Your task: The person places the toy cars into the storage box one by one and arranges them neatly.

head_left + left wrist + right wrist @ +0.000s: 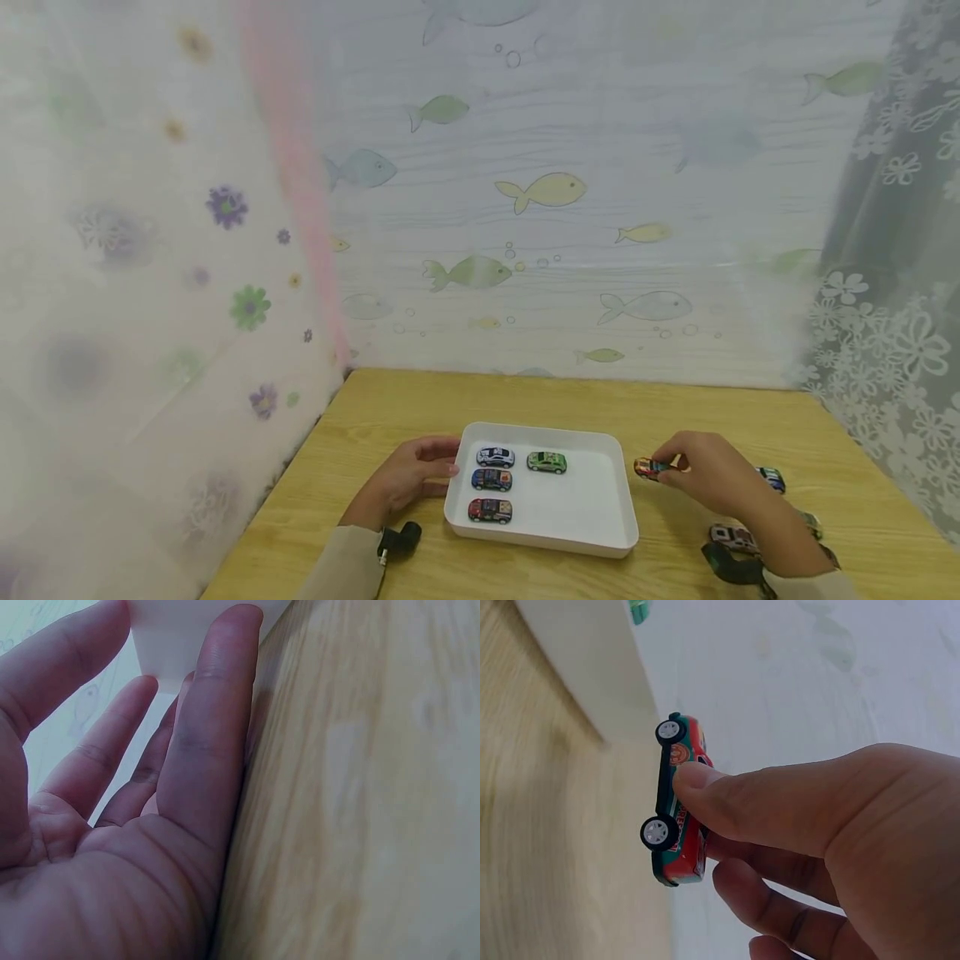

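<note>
A white tray (555,525) lies on the table with several toy cars in it. A white-and-blue car (496,457), a blue car (492,479) and a red-and-black car (490,510) form a column at its left; a green car (547,462) sits near the top middle. My left hand (411,477) touches the tray's left side with extended fingers (210,727). Just off the tray's right side, my right hand (705,471) pinches a red-and-green toy car (679,802) between thumb and fingers. In the right wrist view its wheels face left, above the table.
More toy cars lie right of the tray, partly hidden by my right arm: a blue-and-white one (771,478), a greenish one (812,523) and a pinkish one (733,538). Fish-patterned curtain (555,250) hangs behind the wooden table (405,400); flowered cloth (150,333) hangs at left.
</note>
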